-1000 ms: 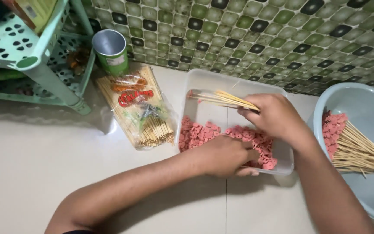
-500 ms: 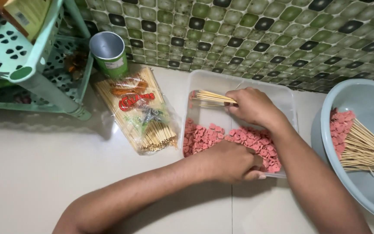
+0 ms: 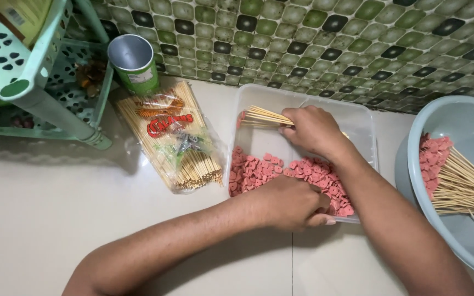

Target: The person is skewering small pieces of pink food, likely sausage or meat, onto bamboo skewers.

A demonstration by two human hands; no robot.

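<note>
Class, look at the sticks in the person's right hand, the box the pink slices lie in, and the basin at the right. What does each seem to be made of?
Sticks in the right hand: pale, thin, matte, likely bamboo or wood. Box: clear, glossy, probably plastic, since the floor shows through its walls. Basin: smooth, opaque pale blue, apparently plastic.

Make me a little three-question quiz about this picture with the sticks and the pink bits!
1. True or false: the right hand holds a bundle of bamboo skewers.
2. Where is the left hand? A) in the clear plastic tub on the pink sausage slices; B) on the metal can.
3. What lies in the blue basin?

Key: 1 true. 2 A. 3 Skewers already loaded with pink slices.
</note>
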